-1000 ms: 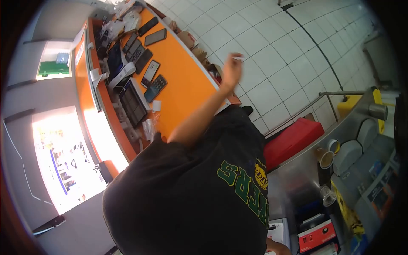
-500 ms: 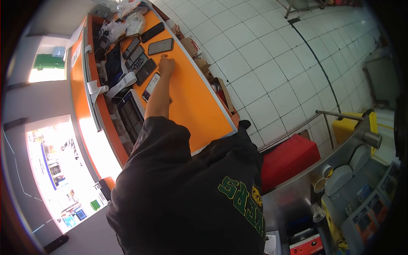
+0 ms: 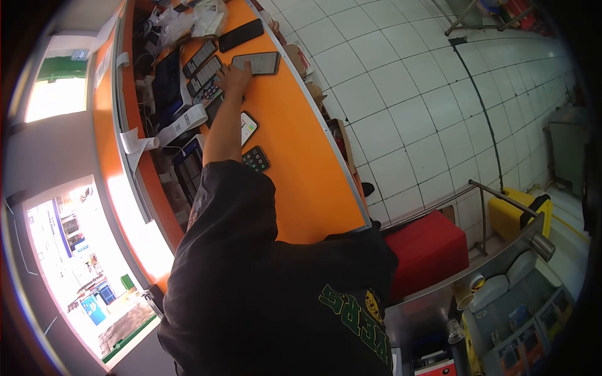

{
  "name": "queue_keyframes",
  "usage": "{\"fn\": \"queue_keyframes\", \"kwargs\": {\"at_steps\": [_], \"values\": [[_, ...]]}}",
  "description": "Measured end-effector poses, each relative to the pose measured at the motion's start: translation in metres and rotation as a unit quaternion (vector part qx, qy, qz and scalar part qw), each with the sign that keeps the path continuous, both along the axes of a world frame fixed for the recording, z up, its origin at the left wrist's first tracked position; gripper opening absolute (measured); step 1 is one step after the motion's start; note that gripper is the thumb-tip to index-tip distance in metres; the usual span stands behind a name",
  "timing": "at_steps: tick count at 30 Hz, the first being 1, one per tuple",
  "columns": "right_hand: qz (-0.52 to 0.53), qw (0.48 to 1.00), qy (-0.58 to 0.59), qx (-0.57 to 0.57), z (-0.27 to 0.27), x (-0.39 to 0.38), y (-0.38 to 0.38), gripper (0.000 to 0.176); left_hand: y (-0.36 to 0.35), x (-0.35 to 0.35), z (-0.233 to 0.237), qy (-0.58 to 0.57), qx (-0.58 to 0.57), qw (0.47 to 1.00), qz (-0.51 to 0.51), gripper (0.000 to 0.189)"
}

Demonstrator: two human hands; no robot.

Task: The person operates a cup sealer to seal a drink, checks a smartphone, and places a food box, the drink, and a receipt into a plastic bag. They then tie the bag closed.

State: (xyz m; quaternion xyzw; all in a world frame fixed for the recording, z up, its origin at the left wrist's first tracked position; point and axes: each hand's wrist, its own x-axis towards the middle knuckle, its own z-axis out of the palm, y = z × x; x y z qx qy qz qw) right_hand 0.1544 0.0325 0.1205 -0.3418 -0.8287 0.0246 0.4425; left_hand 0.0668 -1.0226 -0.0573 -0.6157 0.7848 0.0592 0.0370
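My left hand (image 3: 234,79) is over a group of phones on the orange counter (image 3: 307,182), fingers apart. Its fingertips reach the side of a phone with a list on screen (image 3: 204,74), and its thumb overlaps the edge of a grey phone (image 3: 263,63). Just below the fingers is a phone showing app icons (image 3: 208,94). A black phone (image 3: 241,35) lies farther up. Partly behind my forearm are a phone with a white screen (image 3: 249,128) and a dark phone with icons (image 3: 256,158). My right hand is out of view.
A laptop-like dark screen (image 3: 168,88) and a curling paper strip (image 3: 183,124) line the counter's left side. Plastic bags (image 3: 207,17) lie at its far end. A red box (image 3: 426,250) stands beside a metal surface at right. White floor tiles (image 3: 401,119) stretch beyond the counter.
My left hand has moved up and left from beside the grey phone onto the phone group, its fingers spreading. More of the dark phone beside my forearm shows. The camera view has shifted.
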Motion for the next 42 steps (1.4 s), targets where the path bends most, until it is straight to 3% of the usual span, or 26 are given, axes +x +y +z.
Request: {"fn": "queue_keyframes", "kwargs": {"at_steps": [4, 8, 10, 11, 13, 16, 18, 19, 20, 21, 22, 23, 24, 25, 26, 27, 28, 30, 33, 35, 36, 37, 39, 40, 42], "values": [[-0.004, 1.0, -0.009, 0.011, 0.004, 0.002, 0.004, 0.038, 0.03, 0.008, -0.021, 0.067, -0.1, 0.988, -0.097, 0.082], [-0.019, 1.0, -0.005, 0.013, 0.004, 0.01, 0.008, 0.038, 0.043, 0.003, -0.005, 0.081, -0.079, 0.984, -0.134, 0.08], [-0.028, 0.999, -0.004, 0.015, 0.005, 0.016, 0.01, 0.038, 0.026, 0.009, -0.008, 0.033, -0.084, 0.996, -0.028, 0.079], [-0.032, 0.999, -0.004, 0.018, 0.007, 0.018, 0.012, 0.038, 0.016, 0.01, -0.01, 0.035, -0.086, 0.995, -0.032, 0.079], [-0.04, 0.999, 0.001, 0.021, 0.007, 0.023, 0.016, 0.038, -0.002, 0.009, -0.011, 0.027, -0.074, 0.99, 0.116, 0.076], [-0.059, 0.997, 0.011, 0.04, 0.017, 0.036, 0.033, 0.039, -0.006, 0.001, 0.001, 0.079, -0.121, 0.985, 0.094, 0.079], [-0.096, 0.992, 0.027, 0.079, 0.036, 0.067, 0.052, 0.039, -0.031, 0.0, -0.021, 0.18, -0.258, 0.947, -0.067, 0.066], [-0.122, 0.986, 0.033, 0.108, 0.044, 0.085, 0.066, 0.039, -0.027, -0.013, -0.012, 0.159, -0.263, 0.943, -0.129, 0.057], [-0.149, 0.977, 0.029, 0.148, 0.052, 0.104, 0.082, 0.039, -0.015, -0.025, -0.006, 0.191, -0.336, 0.883, -0.265, 0.051], [-0.178, 0.966, 0.006, 0.189, 0.058, 0.124, 0.102, 0.039, -0.019, -0.025, -0.009, 0.264, -0.249, 0.87, -0.333, 0.05], [-0.214, 0.945, -0.036, 0.246, 0.057, 0.137, 0.113, 0.039, -0.059, -0.054, -0.04, 0.35, -0.3, 0.765, -0.45, 0.056], [-0.25, 0.917, -0.095, 0.296, 0.055, 0.145, 0.124, 0.04, 0.015, -0.088, 0.009, 0.357, -0.239, 0.758, -0.491, 0.054], [-0.278, 0.901, -0.122, 0.31, 0.061, 0.156, 0.125, 0.04, 0.055, -0.108, 0.019, 0.404, -0.13, 0.786, -0.449, 0.047], [-0.291, 0.921, -0.101, 0.238, 0.089, 0.133, 0.096, 0.038, 0.127, -0.14, 0.059, 0.408, -0.129, 0.781, -0.455, 0.039], [-0.166, 0.969, 0.14, 0.116, 0.112, 0.104, 0.056, 0.036, 0.204, -0.171, 0.102, 0.411, -0.129, 0.776, -0.461, 0.033], [-0.124, 0.967, 0.151, 0.164, 0.127, 0.096, 0.053, 0.035, 0.263, -0.194, 0.124, 0.446, -0.065, 0.753, -0.479, 0.032], [-0.147, 0.968, 0.157, 0.13, 0.152, 0.091, 0.048, 0.033, 0.31, -0.209, 0.137, 0.473, -0.009, 0.73, -0.493, 0.03], [-0.098, 0.965, 0.218, 0.111, 0.2, 0.101, 0.081, 0.033, 0.398, -0.237, 0.154, 0.501, 0.066, 0.662, -0.554, 0.03], [-0.13, 0.969, 0.207, 0.038, 0.268, 0.126, 0.139, 0.033, 0.55, -0.243, 0.181, 0.509, 0.207, 0.576, -0.605, 0.024], [-0.183, 0.969, 0.161, 0.04, 0.287, 0.14, 0.166, 0.035, 0.653, -0.226, 0.19, 0.503, 0.301, 0.479, -0.654, 0.023], [-0.213, 0.967, 0.13, 0.041, 0.291, 0.142, 0.175, 0.036, 0.7, -0.208, 0.196, 0.464, 0.331, 0.447, -0.689, 0.024], [-0.221, 0.964, 0.142, 0.042, 0.291, 0.148, 0.188, 0.036, 0.749, -0.185, 0.203, 0.447, 0.381, 0.37, -0.72, 0.023], [-0.243, 0.954, 0.01, 0.173, 0.288, 0.159, 0.21, 0.035, 0.837, -0.128, 0.211, 0.325, 0.501, 0.308, -0.74, 0.019], [-0.248, 0.954, 0.01, 0.17, 0.286, 0.16, 0.214, 0.035, 0.876, -0.1, 0.21, 0.237, 0.598, 0.249, -0.724, 0.017], [-0.343, 0.926, -0.079, 0.136, 0.283, 0.164, 0.222, 0.032, 0.938, -0.048, 0.19, 0.085, 0.681, 0.163, -0.709, 0.021]]}}
